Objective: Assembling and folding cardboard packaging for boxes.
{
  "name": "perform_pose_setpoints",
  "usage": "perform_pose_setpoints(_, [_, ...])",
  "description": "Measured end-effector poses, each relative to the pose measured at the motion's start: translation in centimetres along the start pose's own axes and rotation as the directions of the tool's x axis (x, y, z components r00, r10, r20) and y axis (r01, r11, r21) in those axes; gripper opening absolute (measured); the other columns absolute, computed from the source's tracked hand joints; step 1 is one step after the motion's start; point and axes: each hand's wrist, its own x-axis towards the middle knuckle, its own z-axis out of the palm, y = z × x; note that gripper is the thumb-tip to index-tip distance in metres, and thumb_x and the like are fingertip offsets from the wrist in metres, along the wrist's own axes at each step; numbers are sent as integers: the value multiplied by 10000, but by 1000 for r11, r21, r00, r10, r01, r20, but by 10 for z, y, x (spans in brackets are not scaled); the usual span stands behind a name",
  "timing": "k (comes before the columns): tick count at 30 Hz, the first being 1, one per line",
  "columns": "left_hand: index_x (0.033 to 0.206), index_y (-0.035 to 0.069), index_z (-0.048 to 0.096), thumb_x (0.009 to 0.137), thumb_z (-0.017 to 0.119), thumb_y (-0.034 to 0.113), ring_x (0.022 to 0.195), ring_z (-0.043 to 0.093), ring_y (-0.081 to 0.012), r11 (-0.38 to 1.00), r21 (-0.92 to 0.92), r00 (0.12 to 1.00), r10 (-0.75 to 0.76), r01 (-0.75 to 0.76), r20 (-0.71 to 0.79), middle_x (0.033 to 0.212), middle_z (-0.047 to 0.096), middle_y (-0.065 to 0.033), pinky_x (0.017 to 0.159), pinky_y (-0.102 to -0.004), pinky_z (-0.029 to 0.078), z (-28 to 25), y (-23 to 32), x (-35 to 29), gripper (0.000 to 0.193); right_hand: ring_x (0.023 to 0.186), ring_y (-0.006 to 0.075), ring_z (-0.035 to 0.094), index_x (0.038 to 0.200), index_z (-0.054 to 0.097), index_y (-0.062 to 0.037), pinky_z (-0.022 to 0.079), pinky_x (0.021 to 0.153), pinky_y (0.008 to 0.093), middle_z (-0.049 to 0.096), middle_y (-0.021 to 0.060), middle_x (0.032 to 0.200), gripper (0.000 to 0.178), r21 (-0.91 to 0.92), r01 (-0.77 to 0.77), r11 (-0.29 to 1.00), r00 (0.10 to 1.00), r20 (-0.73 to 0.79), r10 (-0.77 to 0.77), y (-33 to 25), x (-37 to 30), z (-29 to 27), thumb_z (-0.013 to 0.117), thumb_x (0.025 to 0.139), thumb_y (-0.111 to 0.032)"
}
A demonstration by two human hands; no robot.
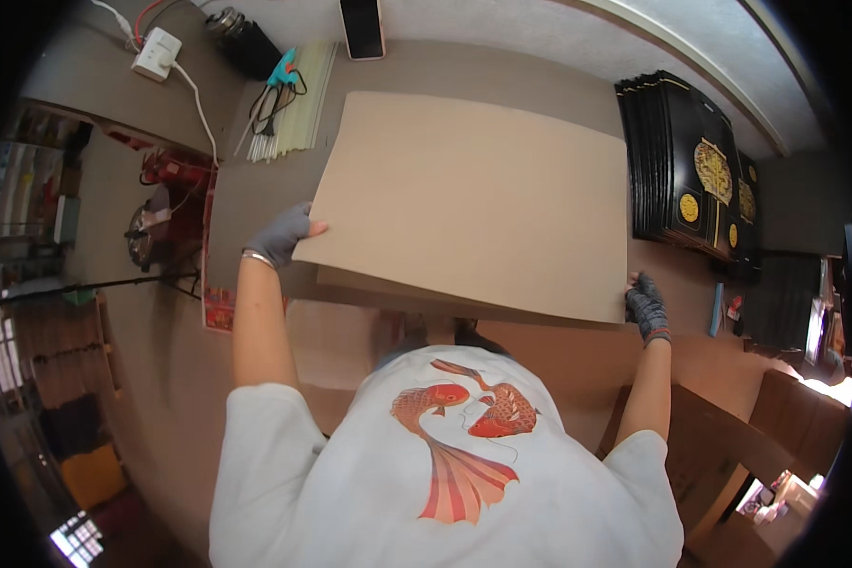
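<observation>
A large tan cardboard sheet spans the table in front of me, its near edge raised, with the edge of another sheet showing beneath. My left hand, in a grey fingerless glove, grips the near left corner, thumb on top and fingers underneath. At the near right corner, my right hand, gloved the same way, is closed on the sheet's edge; its fingertips are partly hidden.
Black folders or flat boxes with gold designs are stacked at the right. Behind on the left lie a teal glue gun and pale glue sticks. A phone, dark jar and white power strip sit farther back.
</observation>
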Motion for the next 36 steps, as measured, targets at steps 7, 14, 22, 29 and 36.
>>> perform_pose_setpoints(7, [1409,-30,425,848,698,155,1142,582,-184,999,43,1000,-24,25,-12,1297,581,-128,1003,-317,448,-24,-25,2,650,901,204,593,1281,591,-128,522,735,345,634,29,1047,581,775,-436,457,880,474,35,-6,-34,-14,707,862,-515])
perform_pose_setpoints(14, [1441,-1,393,749,746,167,1074,599,-209,770,597,969,-114,225,-219,1248,618,-149,985,-323,438,4,-9,3,795,1081,219,559,1481,383,-49,456,962,322,591,98,1235,697,530,-158,833,961,275,7,-10,-8,11,698,866,-141])
perform_pose_setpoints(22, [1506,123,352,751,798,344,1048,616,-253,500,858,952,302,-117,-46,1228,594,-231,907,-361,469,141,44,0,905,1231,208,473,1513,303,-18,376,1042,288,481,135,1405,758,522,66,851,964,185,-188,-51,-37,2,618,824,-5])
perform_pose_setpoints(29, [1359,309,569,807,571,708,1432,153,-522,-193,950,806,505,-244,310,1582,250,-205,1111,-678,142,158,-16,94,682,1236,189,491,1472,387,-21,401,1035,307,510,101,1386,666,673,123,729,955,118,-271,-85,-32,1,651,884,-189])
perform_pose_setpoints(36, [1462,360,433,699,548,823,1450,65,-538,-309,920,860,370,-242,351,1609,192,-193,1126,-676,71,153,-36,117,899,1181,184,545,1426,472,-42,433,1005,314,567,90,1324,610,580,54,813,982,118,-149,-54,16,3,659,908,-304])
